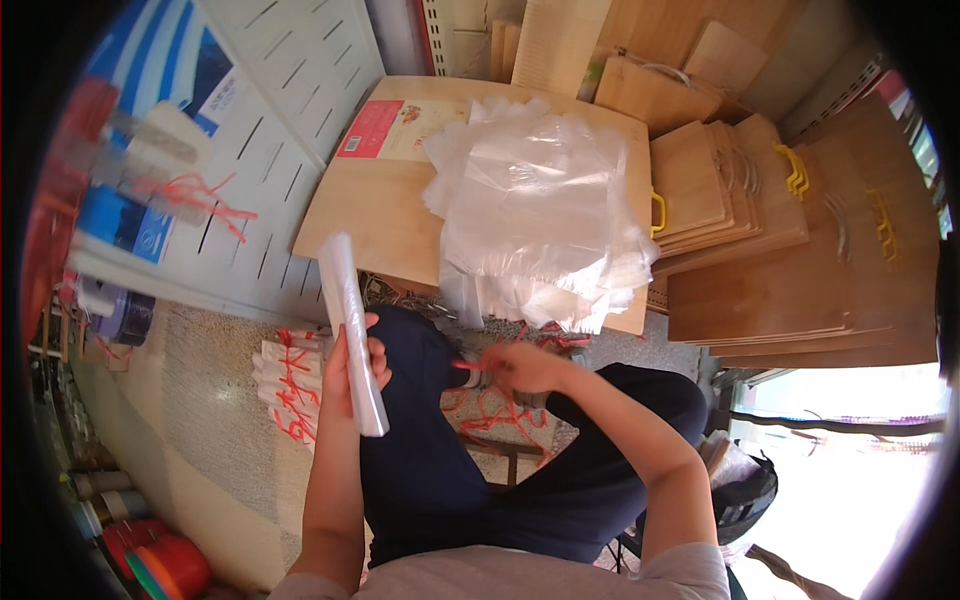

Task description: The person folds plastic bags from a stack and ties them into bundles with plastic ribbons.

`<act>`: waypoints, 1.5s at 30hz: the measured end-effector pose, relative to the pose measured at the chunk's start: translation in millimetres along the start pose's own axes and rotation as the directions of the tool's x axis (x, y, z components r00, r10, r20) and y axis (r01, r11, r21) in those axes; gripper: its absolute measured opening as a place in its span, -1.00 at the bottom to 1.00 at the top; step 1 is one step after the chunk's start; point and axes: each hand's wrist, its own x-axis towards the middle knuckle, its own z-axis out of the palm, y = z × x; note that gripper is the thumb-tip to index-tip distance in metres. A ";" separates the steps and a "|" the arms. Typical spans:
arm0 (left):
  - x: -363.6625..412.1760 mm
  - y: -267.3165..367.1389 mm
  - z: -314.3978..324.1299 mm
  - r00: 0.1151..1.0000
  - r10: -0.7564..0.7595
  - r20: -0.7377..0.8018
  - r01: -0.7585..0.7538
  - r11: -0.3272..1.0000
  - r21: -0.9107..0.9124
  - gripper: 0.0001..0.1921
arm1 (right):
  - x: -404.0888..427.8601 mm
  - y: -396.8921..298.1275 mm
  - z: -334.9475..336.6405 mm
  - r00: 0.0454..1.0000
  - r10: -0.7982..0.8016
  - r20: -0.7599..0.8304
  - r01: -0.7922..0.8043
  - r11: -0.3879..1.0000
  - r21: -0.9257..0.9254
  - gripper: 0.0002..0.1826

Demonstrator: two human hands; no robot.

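My left hand (346,371) grips a folded bundle of clear plastic bags (349,315), held upright and slightly tilted above my left knee. Between my knees, my right hand (529,367) is blurred, its fingers pinching a red plastic tie string (471,365). In front of me a loose, fanned pile of clear plastic bags (536,202) covers much of a wooden board (375,214) and hangs over its near edge. More red strings (499,424) lie loose below my right hand. On the floor at left are several bundles (289,382) tied with red string.
Wooden boards with yellow handles (757,195) lean in stacks at right. A white slotted metal panel (262,150) rises at left, with blurred bags and red strings (199,195) hanging by it. A pink and cream printed sheet (401,129) lies on the board. Red containers (161,559) stand lower left.
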 end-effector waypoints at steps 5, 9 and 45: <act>0.0 -7.5 39.1 0.997 0.060 0.044 -0.066 0.984 0.167 -0.54 | -73.1 -121.3 -63.0 0.959 0.180 -0.218 -0.085 0.918 0.388 -0.76; 9.6 -28.3 108.0 0.985 0.100 0.139 -0.146 0.916 0.373 -0.49 | -104.4 -154.5 -70.2 0.924 0.167 -0.345 -0.003 0.903 0.431 -0.82; 168.6 -36.3 142.6 0.944 -0.252 -0.212 0.330 0.700 0.634 -0.58 | -92.2 -133.2 -146.0 0.817 0.076 -0.571 0.467 0.494 0.733 -0.74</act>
